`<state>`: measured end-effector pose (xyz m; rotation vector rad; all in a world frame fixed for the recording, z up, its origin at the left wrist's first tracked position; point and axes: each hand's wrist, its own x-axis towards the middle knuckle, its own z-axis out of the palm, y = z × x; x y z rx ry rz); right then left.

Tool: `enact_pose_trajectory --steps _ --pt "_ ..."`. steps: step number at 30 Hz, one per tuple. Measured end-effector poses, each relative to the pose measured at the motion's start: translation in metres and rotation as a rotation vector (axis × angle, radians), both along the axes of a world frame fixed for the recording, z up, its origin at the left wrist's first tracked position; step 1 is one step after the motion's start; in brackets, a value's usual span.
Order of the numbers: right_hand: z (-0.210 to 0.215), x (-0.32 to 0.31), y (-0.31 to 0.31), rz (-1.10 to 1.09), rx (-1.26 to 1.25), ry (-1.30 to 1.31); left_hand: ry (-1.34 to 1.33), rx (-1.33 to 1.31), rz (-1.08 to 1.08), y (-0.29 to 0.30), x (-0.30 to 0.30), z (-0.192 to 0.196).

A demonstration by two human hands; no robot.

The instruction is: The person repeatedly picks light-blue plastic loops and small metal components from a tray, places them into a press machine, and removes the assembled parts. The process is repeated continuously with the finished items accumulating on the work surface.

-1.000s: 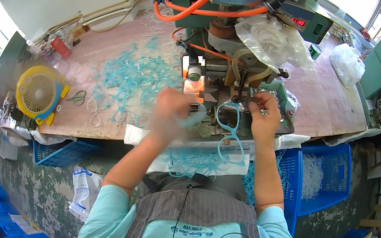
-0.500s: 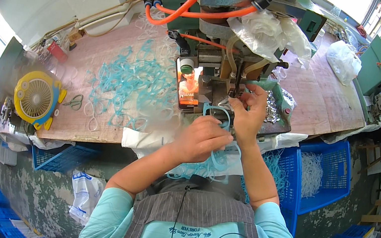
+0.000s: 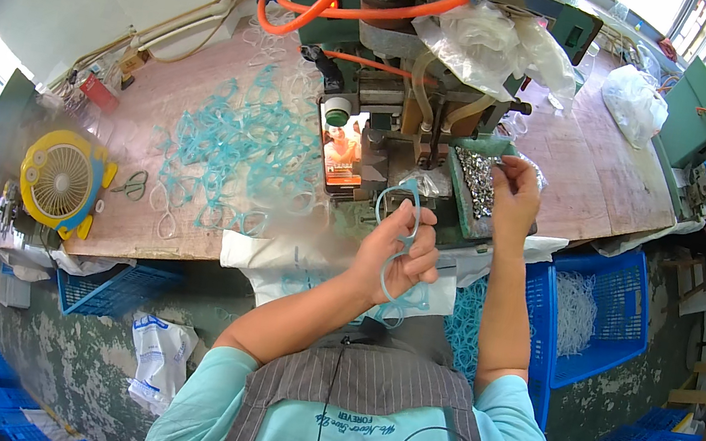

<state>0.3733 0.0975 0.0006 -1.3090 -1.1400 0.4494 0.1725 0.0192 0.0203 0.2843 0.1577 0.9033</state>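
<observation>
Left hand (image 3: 399,252) grips blue frame (image 3: 398,219) (lower part hidden).

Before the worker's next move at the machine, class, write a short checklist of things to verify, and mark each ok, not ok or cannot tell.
1. Left hand grips the light blue frame: ok.
2. Right hand is over the tray of small metal parts: ok.
3. A part is pinched in the right fingertips: cannot tell.
4. Both hands are clear of the green machine: ok.
5. More blue frames lie within reach on the bench: ok.
</observation>
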Motion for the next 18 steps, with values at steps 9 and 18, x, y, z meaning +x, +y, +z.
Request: enact_pose_trajectory --steps 9,18 --pt "-0.048 0.051 0.014 -0.09 -0.246 -0.36 -0.06 -0.162 -0.079 0.009 0.006 0.004" --pt "-0.061 0.04 0.014 -0.137 -0.105 -0.962 0.084 -0.152 -0.018 0.006 0.003 0.013"
